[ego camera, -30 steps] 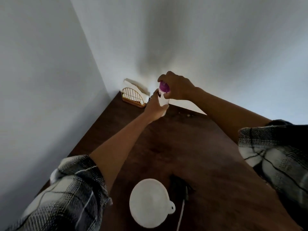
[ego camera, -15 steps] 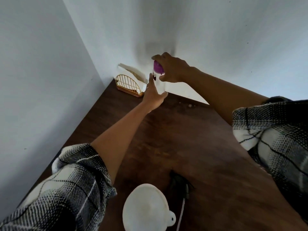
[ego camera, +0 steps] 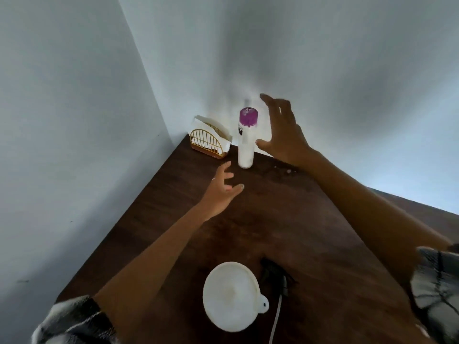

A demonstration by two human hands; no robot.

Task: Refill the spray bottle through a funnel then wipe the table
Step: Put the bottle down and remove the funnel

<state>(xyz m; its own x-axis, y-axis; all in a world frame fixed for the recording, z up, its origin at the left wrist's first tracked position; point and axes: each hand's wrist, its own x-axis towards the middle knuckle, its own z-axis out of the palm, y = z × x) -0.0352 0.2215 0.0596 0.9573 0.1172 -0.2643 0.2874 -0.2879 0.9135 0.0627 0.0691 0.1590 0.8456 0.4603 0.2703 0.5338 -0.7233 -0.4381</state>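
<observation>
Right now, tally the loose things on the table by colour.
White: 2, the funnel and the purple-capped bottle
Gold: 1, the wire napkin holder
Black: 1, the spray head beside the funnel
Total: 4

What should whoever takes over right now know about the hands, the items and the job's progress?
Left hand: open, empty, above the table, short of the bottle.
Right hand: open, empty, beside the bottle, no grip on it.
White bottle with purple cap: upright at the far edge, cap on, next to the napkin holder.
White funnel: lying on the table at the near edge.
Black sprayer head with its tube: lying beside the funnel.
Done: capped bottle set down. The spray bottle's body is not in view, so filling cannot be confirmed.
Left: wiping, possibly with napkins.
</observation>
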